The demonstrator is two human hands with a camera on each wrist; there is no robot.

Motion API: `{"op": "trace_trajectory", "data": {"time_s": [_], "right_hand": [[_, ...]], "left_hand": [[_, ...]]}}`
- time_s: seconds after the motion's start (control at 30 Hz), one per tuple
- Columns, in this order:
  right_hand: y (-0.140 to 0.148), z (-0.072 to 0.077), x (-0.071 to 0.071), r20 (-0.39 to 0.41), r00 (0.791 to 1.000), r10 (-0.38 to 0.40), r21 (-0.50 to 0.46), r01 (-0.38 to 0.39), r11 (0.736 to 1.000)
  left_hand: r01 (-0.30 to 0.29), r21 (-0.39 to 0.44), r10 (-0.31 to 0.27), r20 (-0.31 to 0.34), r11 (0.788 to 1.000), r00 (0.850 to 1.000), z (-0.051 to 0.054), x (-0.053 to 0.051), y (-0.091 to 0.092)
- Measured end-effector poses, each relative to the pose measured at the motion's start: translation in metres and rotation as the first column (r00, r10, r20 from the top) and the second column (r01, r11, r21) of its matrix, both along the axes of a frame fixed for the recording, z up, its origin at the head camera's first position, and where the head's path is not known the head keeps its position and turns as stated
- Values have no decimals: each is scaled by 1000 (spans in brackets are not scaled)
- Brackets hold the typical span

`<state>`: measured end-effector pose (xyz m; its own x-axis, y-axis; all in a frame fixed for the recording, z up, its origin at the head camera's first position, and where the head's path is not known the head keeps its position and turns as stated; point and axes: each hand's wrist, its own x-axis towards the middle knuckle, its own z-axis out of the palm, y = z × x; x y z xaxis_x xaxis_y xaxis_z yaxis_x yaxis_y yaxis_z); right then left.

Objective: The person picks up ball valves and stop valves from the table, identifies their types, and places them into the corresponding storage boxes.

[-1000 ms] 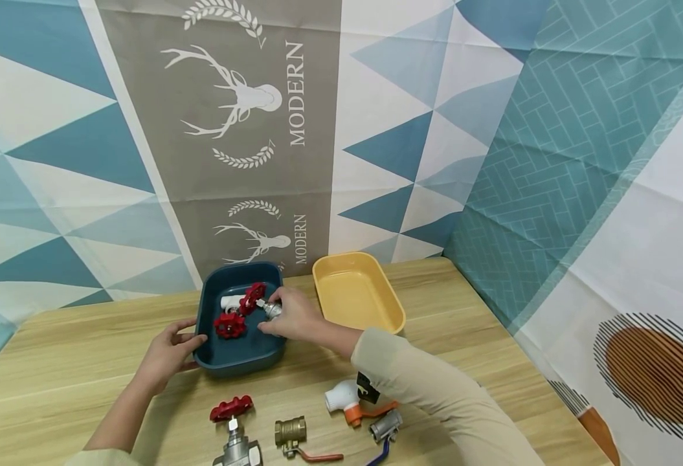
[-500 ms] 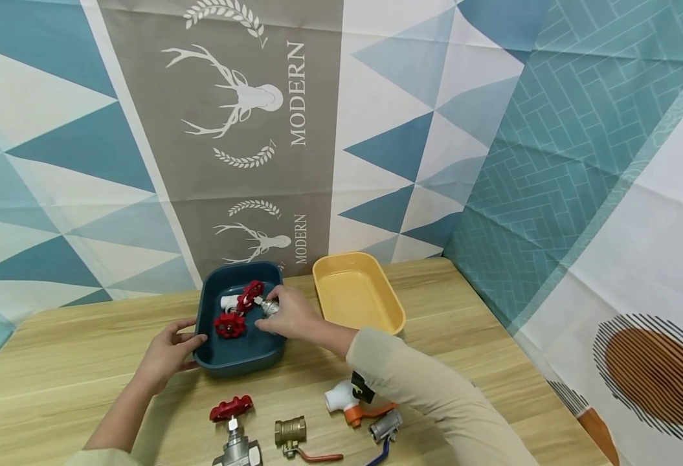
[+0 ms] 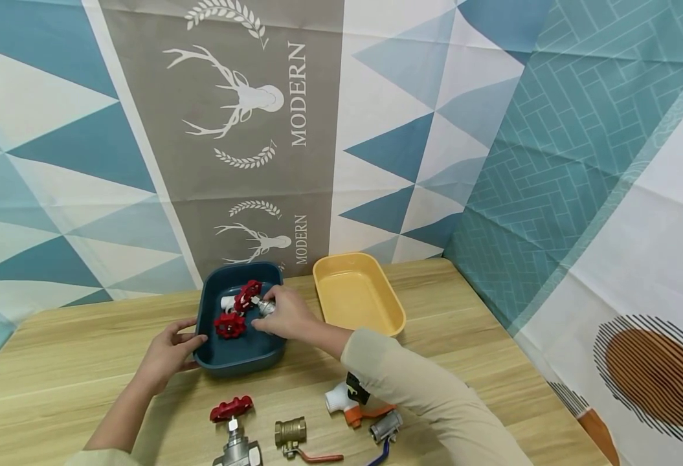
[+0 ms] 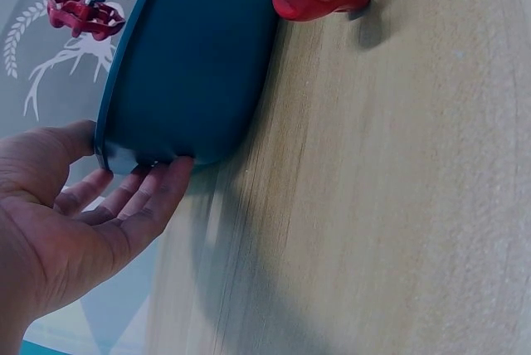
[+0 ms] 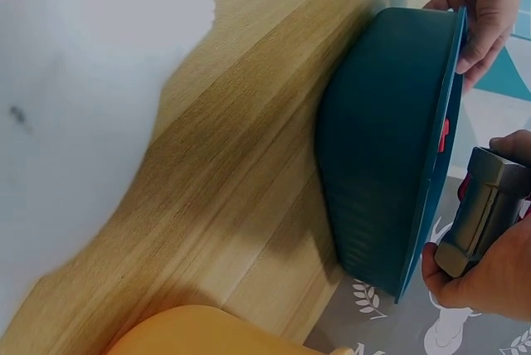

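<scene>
My left hand (image 3: 165, 356) grips the left rim of a dark blue bin (image 3: 239, 369), thumb over the edge and fingers against the outer wall in the left wrist view. My right hand (image 3: 293, 316) holds a silver gate valve by its metal body (image 5: 484, 206), above the bin's right side. The valve's red handwheel (image 3: 248, 296) points left over the bin. Inside lie another red handwheel (image 3: 230, 325) and a white piece (image 3: 228, 303); the held valve partly hides the white piece.
A yellow bin (image 3: 355, 294) stands right of the blue one. In front lie a red-wheeled gate valve (image 3: 236, 446), a brass ball valve (image 3: 291, 432), a white valve with an orange handle (image 3: 338, 397) and a ball valve with a blue handle (image 3: 386, 426).
My right hand has shifted slightly left with the gate valve, its red handwheel passing further over the white piece. The left hand and the blue bin stay in place.
</scene>
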<state>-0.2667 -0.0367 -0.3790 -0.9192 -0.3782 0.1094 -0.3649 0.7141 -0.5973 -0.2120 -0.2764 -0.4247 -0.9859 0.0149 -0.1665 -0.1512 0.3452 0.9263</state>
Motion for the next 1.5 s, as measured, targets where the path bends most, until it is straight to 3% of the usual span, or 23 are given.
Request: {"op": "trace_trajectory", "data": {"time_s": [0.77,1.5], "right_hand": [[-8,-5,-3,-2,1000,-23,-60,22,998],[-23,-11,-7,28,997,-68,-78,70,995]], "left_hand": [[-10,4,10,-1,1000,1000,-2,2,1],[-11,12,11,-2,1000,1000,5,4,4]]}}
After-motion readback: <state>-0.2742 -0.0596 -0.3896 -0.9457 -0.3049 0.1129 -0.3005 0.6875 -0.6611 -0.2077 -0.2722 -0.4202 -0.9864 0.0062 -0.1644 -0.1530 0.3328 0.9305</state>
